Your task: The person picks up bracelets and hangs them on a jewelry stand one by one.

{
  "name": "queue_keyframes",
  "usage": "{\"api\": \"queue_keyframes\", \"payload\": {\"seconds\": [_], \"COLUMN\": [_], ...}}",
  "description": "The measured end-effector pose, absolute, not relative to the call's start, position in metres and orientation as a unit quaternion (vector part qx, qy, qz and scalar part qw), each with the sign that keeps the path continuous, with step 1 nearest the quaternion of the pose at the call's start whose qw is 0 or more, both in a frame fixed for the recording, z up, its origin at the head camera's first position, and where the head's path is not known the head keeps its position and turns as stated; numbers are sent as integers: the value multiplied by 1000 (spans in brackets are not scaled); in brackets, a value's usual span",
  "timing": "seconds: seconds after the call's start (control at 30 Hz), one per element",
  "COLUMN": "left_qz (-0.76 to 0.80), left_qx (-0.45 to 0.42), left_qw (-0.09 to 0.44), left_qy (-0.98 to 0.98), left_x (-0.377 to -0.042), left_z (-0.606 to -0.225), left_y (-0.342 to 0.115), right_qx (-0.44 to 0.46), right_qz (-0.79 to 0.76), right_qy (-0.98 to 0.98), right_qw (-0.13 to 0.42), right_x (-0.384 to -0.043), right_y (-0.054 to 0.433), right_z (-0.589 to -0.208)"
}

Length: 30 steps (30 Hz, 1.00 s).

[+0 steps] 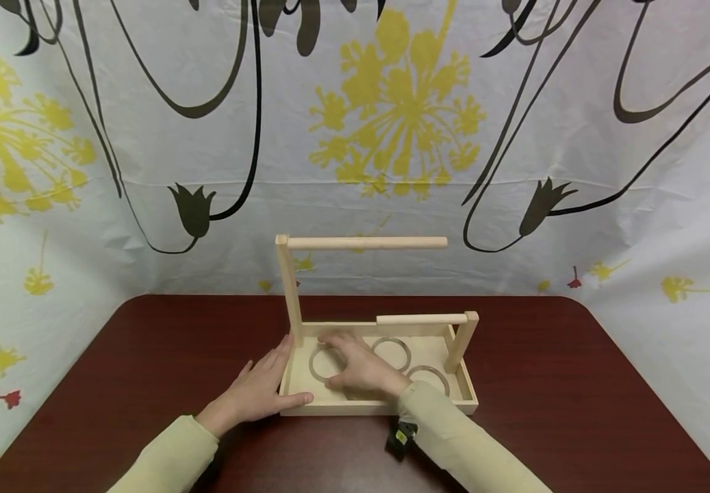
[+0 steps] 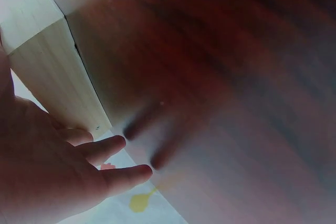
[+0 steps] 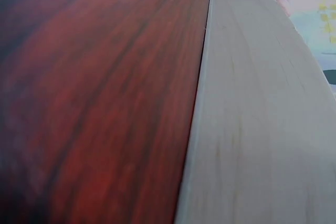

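Note:
A pale wooden tray [image 1: 355, 410] sits on the table with three flat rings inside. My right hand [image 1: 363, 366] reaches into the tray over the left ring [image 1: 311, 364], its thumb and fingers curled at opposite sides of that ring. The middle ring [image 1: 409, 356] and the right ring [image 1: 430, 368] lie on the tray floor, the right one partly behind my wrist. My left hand [image 1: 259, 387] rests against the tray's left end, fingers straight, thumb over the front corner. In the left wrist view, its fingers [image 2: 128, 178] extend beside the wooden wall. Only the tray's outer wall [image 3: 262, 103] fills the right wrist view's right side.
A tall post [image 1: 289, 287] at the tray's left end carries a long horizontal rod [image 1: 367, 243]. At the right end, a short post [image 1: 462, 342] holds a shorter rod [image 1: 422, 319]. Dark red tabletop [image 1: 546, 397] surrounds the tray, with a patterned curtain [image 1: 355, 150] behind.

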<state>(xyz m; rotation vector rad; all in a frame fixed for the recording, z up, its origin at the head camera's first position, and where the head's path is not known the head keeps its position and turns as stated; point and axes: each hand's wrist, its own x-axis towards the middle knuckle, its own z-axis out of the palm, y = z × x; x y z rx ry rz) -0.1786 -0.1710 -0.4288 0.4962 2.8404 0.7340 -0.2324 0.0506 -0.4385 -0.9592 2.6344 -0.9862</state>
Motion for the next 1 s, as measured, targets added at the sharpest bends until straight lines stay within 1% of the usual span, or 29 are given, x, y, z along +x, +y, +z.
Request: {"api": "queue_keyframes", "payload": {"seconds": [0.37,0.77,1.0], "left_qz": [245,246,246], "left_qx": [169,171,170], "left_qw": [80,80,83], "left_qy": [951,951,951], "left_x": [-179,-179,-180], "left_z": [-431,-431,-433], "left_y": [-171,-170,-170], "right_qx": [-313,-318,-330], "right_qz": [-342,-355,-374], "right_qy": [882,878,866], "right_qw": [82,47,11], "right_x": [-233,-225,-216], "right_y": [49,52,49], "right_z": [-439,-434,-420]}}
